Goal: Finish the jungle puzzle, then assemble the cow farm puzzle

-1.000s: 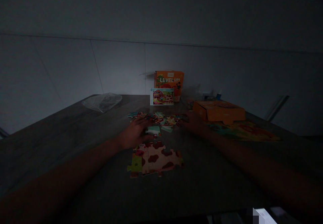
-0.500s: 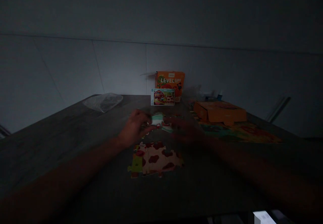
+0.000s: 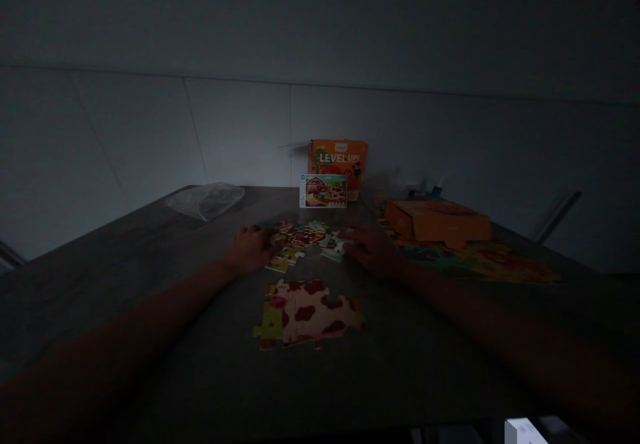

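Note:
A loose pile of jigsaw puzzle pieces [image 3: 303, 236] lies mid-table, in dim light. My left hand [image 3: 250, 251] rests at the pile's left edge, fingers loosely apart and touching or very near the pieces. Across from it, my right hand [image 3: 375, 251] reaches in from the right with its fingers stretched over pale green pieces [image 3: 334, 247]. Neither hand visibly grips a piece, though some fingertips are hard to make out. Closer to me lies a joined puzzle section [image 3: 307, 314] showing a white cow with brown patches and a green part at its left.
A picture card [image 3: 326, 191] of a farm leans before an upright orange box [image 3: 340, 156] at the back. On the right, another orange box [image 3: 440, 221] sits on a colourful sheet [image 3: 485, 263]. A clear plastic bag [image 3: 207, 201] lies back left.
My hands have moved apart, the left one leftward. The pale piece between them is no longer held up, and the pile shows more fully. The cow section has stayed in place.

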`<state>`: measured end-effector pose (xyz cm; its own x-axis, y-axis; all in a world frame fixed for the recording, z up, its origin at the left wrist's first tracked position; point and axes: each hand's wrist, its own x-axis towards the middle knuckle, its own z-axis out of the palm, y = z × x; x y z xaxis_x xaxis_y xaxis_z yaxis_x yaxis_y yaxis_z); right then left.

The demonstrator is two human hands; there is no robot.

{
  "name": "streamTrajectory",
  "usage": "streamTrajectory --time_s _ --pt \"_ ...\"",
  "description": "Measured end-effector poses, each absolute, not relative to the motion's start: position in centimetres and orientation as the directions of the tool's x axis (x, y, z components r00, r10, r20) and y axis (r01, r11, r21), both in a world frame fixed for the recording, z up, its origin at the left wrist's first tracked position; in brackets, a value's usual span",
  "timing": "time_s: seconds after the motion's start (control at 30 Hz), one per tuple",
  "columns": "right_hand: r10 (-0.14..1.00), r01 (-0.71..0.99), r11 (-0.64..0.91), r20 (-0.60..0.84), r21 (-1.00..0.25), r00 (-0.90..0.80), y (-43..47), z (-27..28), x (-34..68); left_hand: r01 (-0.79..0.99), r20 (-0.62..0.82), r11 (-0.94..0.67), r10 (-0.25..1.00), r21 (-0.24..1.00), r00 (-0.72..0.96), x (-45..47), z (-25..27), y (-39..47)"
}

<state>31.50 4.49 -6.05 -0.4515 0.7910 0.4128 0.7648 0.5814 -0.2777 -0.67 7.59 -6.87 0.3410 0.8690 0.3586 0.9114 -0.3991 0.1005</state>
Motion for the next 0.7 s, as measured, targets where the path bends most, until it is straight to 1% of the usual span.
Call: streamTrajectory --time_s 0.13,0.23,0.33,0.4,0.43,0.5,0.57,0.63,0.7 --pt "0.804 0.816 0.558 0.347 -0.155 -0.483 4.6 -6.3 31.2 0.901 0.306 -0.418 0.878 0.114 0.368 -0.4 -6.5 7.3" --pt "0.818 0.840 0.531 0.326 -0.113 -0.474 4.6 -6.7 30.9 0.884 0.302 -0.429 0.881 0.186 0.364 -0.4 -6.1 7.1" --pt "0.828 0.864 0.495 0.349 -0.092 -0.438 4.5 -6.8 30.8 0.869 0.329 -0.415 0.888 0.271 0.322 -0.6 -5.8 7.2" --pt "0.803 0.853 0.515 0.392 -0.079 -0.449 4.3 -6.7 30.7 0.863 0.358 -0.406 0.887 0.299 0.293 -0.7 -5.5 7.1" --pt "0.777 0.835 0.546 0.417 -0.073 -0.472 4.2 -6.6 30.6 0.849 0.388 -0.412 0.880 0.331 0.275 -0.6 -5.3 7.0" --pt "0.698 0.766 0.641 0.459 -0.056 -0.550 3.6 -6.3 30.3 0.769 0.466 -0.459 0.852 0.444 0.240 -0.3 -4.8 6.4" --pt "0.593 0.667 0.745 0.490 -0.033 -0.638 2.8 -6.0 29.8 0.606 0.519 -0.533 0.826 0.591 0.219 0.3 -4.3 5.5" --pt "0.486 0.558 0.829 0.509 -0.011 -0.711 1.8 -5.7 29.0 0.435 0.501 -0.552 0.832 0.711 0.237 1.3 -4.0 4.4" --pt "0.402 0.467 0.884 0.513 -0.001 -0.759 0.7 -5.5 28.3 0.329 0.426 -0.496 0.865 0.803 0.265 2.4 -3.9 3.2"
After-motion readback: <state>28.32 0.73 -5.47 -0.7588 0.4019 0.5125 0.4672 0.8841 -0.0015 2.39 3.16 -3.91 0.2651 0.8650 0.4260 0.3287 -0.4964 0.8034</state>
